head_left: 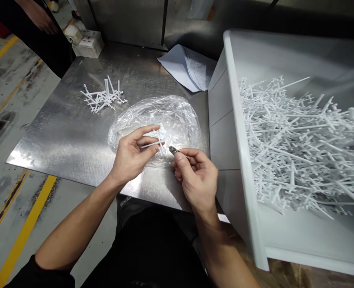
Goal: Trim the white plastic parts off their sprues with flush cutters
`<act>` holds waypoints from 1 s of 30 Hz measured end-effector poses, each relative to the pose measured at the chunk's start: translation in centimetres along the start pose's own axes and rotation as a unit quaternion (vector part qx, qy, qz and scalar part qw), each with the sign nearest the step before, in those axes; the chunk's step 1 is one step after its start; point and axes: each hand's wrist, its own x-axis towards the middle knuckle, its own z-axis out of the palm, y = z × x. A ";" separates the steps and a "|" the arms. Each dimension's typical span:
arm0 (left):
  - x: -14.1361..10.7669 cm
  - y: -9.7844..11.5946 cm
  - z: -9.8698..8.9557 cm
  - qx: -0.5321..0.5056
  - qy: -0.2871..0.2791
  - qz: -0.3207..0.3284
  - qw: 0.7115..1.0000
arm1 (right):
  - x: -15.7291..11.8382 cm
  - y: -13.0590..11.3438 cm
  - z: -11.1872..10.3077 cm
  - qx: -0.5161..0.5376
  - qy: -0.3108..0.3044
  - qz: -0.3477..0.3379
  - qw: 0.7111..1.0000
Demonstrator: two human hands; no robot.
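Person's L hand (136, 154) pinches a thin white branched plastic piece (160, 142) above a clear, crinkled plastic bag (187, 116); R hand (197, 176) grips a small dark metal-tipped tool (173, 150) nearby. Piece prob. v. light, stiff, poss. snappable at side arms; best held by long stem.

A slim white plastic piece (160, 141), a straight stem with short crossbars at one end, is held up with its branched end toward the right. Just beside that end, a small metal clipper (173, 150), mostly hidden, points its tip leftward. Beneath both, a clear, crumpled plastic bag (129, 118) lies spread in a puffy ring.
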 end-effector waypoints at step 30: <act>0.3 0.4 0.4 0.009 0.000 -0.021 1.000 | 0.2 -0.2 0.4 0.004 -0.055 0.031 0.998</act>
